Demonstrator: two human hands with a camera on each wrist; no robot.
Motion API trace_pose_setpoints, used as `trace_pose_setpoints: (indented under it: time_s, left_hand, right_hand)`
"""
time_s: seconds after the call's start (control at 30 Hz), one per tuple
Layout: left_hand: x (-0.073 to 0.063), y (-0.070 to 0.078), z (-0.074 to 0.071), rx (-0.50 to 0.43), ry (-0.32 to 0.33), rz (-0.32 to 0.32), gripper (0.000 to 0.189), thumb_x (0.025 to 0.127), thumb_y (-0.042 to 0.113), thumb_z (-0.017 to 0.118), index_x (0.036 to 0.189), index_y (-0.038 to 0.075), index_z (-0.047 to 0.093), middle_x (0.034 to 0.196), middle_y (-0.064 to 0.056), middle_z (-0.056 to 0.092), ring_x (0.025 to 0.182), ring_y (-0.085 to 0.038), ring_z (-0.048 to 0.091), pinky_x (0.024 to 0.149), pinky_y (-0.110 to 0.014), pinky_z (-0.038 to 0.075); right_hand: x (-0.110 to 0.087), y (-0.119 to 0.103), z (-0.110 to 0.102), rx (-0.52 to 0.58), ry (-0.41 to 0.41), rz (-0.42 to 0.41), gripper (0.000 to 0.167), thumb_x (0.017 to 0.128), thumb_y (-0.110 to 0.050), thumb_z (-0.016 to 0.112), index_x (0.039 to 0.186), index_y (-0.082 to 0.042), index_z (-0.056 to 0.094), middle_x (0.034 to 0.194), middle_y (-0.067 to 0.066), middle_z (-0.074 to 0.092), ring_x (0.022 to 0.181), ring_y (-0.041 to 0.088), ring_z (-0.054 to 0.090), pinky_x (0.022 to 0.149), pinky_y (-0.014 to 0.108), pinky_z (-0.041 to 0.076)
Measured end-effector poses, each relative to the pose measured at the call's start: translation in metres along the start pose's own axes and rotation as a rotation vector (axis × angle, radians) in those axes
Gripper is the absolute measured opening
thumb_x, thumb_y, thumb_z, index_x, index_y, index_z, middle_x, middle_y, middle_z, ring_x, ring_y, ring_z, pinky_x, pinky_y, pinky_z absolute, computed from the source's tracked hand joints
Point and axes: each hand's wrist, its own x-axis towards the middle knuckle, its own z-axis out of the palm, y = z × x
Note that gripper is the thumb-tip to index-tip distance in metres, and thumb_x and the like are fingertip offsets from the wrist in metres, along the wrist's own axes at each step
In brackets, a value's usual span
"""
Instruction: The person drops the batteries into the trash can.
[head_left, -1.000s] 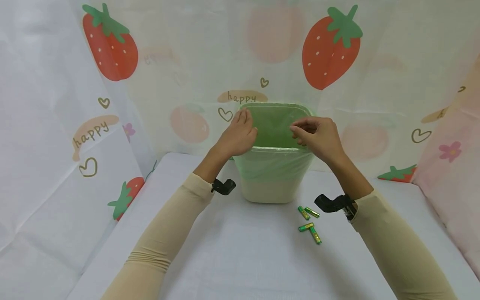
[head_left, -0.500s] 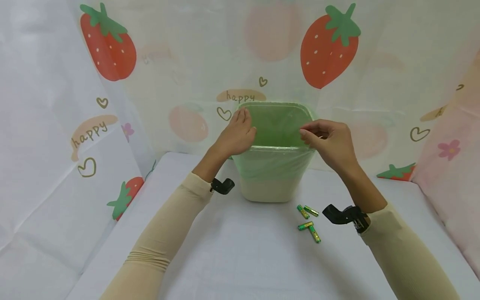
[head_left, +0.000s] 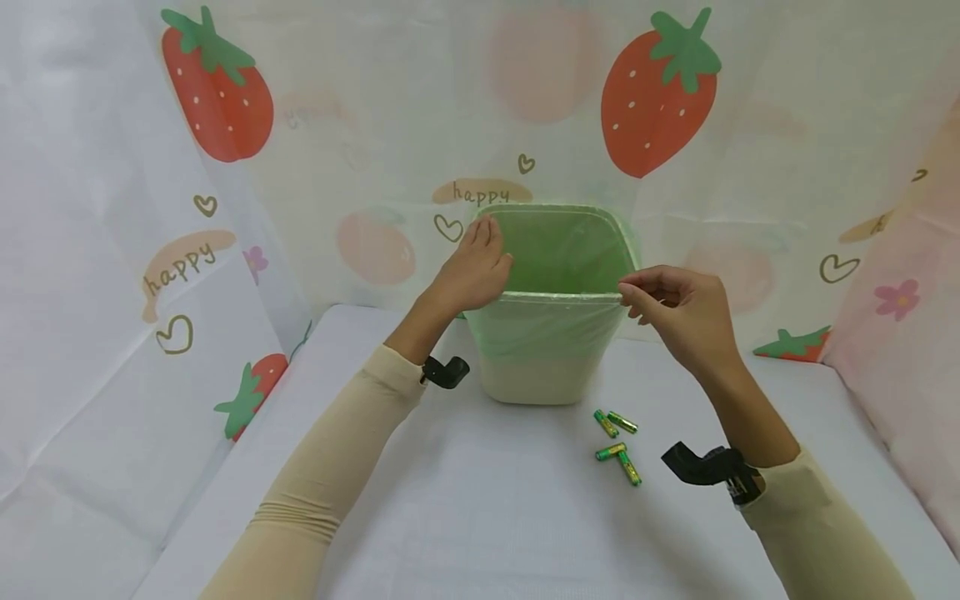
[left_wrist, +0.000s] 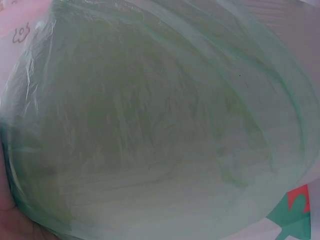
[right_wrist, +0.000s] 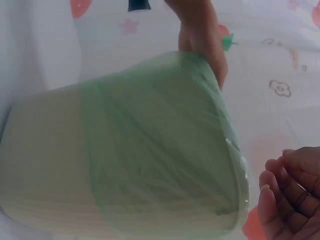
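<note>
A pale bin (head_left: 543, 375) stands upright in the middle of the head view. A thin green bag (head_left: 555, 329) lines it and folds down over the rim. My left hand (head_left: 480, 267) rests over the left rim, its fingers fairly straight; the lining fills most of the left wrist view, hiding their undersides. At the right front corner of the rim is my right hand (head_left: 678, 312), its fingers loosely bent and thumb tip near the index. In the right wrist view, a small gap shows between the right fingertips (right_wrist: 266, 189) and the bag, with nothing visible held.
Several green and gold batteries (head_left: 617, 446) lie on the white tabletop (head_left: 480, 517), in front of the bin and to its right. A strawberry-printed cloth (head_left: 420, 100) hangs behind and along both sides.
My right hand has moved from over the bin's opening toward the right and nearer, down to the right front corner of the rim. The left hand, bin and batteries have stayed put.
</note>
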Motion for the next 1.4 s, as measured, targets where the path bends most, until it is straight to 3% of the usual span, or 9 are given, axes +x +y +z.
trace_pose_setpoints:
  time_s: [0.5,0.67,1.4]
  left_hand:
    - [0.000,0.001,-0.001,0.012,-0.008,0.003,0.064,0.112,0.029,0.018,0.158,-0.009,-0.004,0.167,-0.024,-0.009,0.155,-0.031,-0.011,0.125,-0.035,-0.006]
    - [0.001,0.000,0.000,0.013,-0.004,0.001,0.064,0.112,0.030,0.018,0.158,-0.009,-0.004,0.167,-0.023,-0.009,0.155,-0.031,-0.011,0.125,-0.035,-0.005]
    - [0.000,0.001,0.001,0.024,0.000,0.002,0.064,0.112,0.030,0.019,0.158,-0.009,-0.003,0.167,-0.024,-0.008,0.155,-0.032,-0.011,0.125,-0.036,-0.004]
  right_hand:
    - [-0.033,0.009,0.000,0.009,0.008,0.054,0.012,0.094,-0.014,0.075,0.099,-0.004,0.078,0.081,0.004,0.073,0.066,0.010,0.067,0.061,0.019,0.056]
    - [-0.042,0.018,0.002,0.016,0.013,0.072,0.012,0.095,-0.015,0.074,0.098,-0.004,0.078,0.083,0.009,0.074,0.066,0.013,0.067,0.060,0.019,0.056]
    - [-0.086,0.076,0.010,0.017,-0.028,0.247,0.025,0.098,-0.023,0.071,0.105,0.000,0.076,0.090,0.015,0.074,0.070,0.019,0.068,0.061,0.022,0.058]
